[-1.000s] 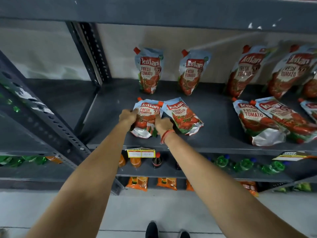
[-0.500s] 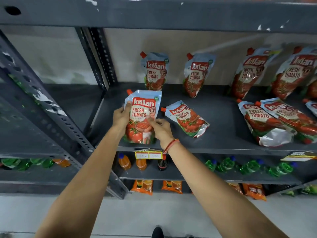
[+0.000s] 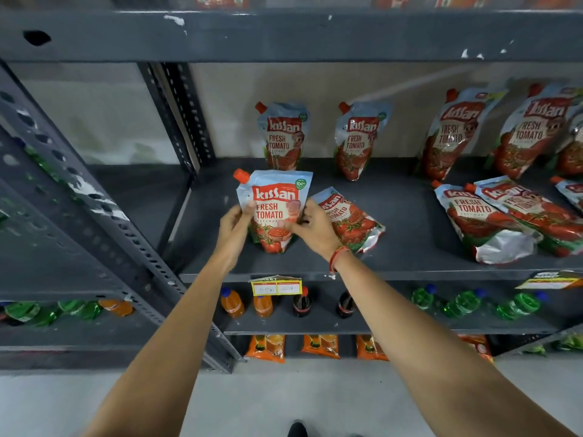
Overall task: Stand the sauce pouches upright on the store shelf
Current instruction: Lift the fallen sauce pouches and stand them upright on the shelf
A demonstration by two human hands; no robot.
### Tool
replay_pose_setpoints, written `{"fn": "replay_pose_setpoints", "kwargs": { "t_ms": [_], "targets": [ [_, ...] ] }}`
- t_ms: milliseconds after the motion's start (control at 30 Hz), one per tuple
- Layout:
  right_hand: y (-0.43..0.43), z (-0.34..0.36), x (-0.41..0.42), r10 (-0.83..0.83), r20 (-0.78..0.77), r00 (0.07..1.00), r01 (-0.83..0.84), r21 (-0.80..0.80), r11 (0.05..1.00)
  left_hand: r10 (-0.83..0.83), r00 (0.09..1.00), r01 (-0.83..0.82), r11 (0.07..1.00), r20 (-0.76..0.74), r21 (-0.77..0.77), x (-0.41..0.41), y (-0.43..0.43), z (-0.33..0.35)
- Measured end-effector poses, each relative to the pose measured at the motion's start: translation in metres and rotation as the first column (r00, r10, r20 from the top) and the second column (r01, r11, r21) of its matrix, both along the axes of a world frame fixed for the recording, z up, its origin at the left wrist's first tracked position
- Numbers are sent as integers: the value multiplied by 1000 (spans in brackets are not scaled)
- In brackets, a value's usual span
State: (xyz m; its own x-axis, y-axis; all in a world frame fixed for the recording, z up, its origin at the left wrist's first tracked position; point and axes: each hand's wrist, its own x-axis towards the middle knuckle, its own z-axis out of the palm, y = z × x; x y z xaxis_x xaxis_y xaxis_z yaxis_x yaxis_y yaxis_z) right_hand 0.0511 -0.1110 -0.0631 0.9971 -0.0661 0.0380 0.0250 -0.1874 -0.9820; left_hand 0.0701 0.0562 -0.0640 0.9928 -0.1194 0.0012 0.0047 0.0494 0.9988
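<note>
A blue-and-red tomato ketchup pouch (image 3: 275, 205) with an orange cap stands upright near the front of the dark shelf (image 3: 410, 266). My left hand (image 3: 234, 224) grips its left edge and my right hand (image 3: 312, 227) grips its right edge. Just to its right a second pouch (image 3: 353, 220) lies flat, partly behind my right hand. Two pouches (image 3: 284, 137) (image 3: 359, 138) stand against the back wall. Further right, two flat pouches (image 3: 479, 222) (image 3: 533, 212) overlap below leaning ones (image 3: 457, 130).
A perforated grey upright (image 3: 176, 115) borders the shelf on the left. A yellow price tag (image 3: 277, 287) hangs on the shelf's front edge. Drink bottles (image 3: 232, 302) fill the shelf below, orange packets (image 3: 266, 346) the lowest one.
Both hands lifted the left flat pouch off the shelf, turned it upright and moved it a little back on the shelf. The camera shifted closer.
</note>
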Motion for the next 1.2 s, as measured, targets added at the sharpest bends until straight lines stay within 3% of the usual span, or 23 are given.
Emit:
{"fn": "replay_pose_setpoints", "kwargs": {
  "t_ms": [100,267,367,467,533,600,667,767,933,1000,1067,1133,1200],
  "targets": [
    [3,-9,-6,42,-35,998,-42,8,999,-53,999,52,991,6,124,-7,4,-19],
    [7,-5,-7,113,-55,992,-114,-9,993,0,1000,1,988,-3,155,-11,11,-25],
    [-4,4,-7,88,-54,995,-91,-64,994,222,968,-243,946,118,215,-30,5,-22],
    [-27,21,-6,-131,27,991,133,-78,988,429,830,-513,838,356,187,-59,-11,-19],
    [-52,30,-4,-291,136,947,310,-149,939,326,837,-452,864,440,220,-73,-28,-19],
    [-81,30,1,-368,193,910,415,-388,823,83,897,-253,903,434,349,-76,-52,-19],
    [-105,20,6,-347,33,937,288,-632,719,-87,931,-80,899,354,431,-66,-79,-18],
    [-115,1,1,-214,-240,947,-27,-722,692,-91,978,-2,896,189,443,-39,-112,-21],
    [-112,-5,-18,-202,-223,954,-19,-715,699,132,988,-101,939,-74,328,-21,-136,-22],
    [-113,5,-19,-205,-317,926,-40,-622,782,241,949,-189,951,-205,243,-18,-143,-18],
    [-119,10,-12,-224,-454,862,15,-418,908,306,870,-249,950,-386,190,-8,-151,-13],
    [-122,9,-5,-237,-522,820,117,-252,961,263,782,-245,963,-566,110,6,-155,-6],
    [-125,1,-1,-239,-532,812,186,-153,971,147,749,-193,981,-646,-1,13,-157,-1]
  ]
}}
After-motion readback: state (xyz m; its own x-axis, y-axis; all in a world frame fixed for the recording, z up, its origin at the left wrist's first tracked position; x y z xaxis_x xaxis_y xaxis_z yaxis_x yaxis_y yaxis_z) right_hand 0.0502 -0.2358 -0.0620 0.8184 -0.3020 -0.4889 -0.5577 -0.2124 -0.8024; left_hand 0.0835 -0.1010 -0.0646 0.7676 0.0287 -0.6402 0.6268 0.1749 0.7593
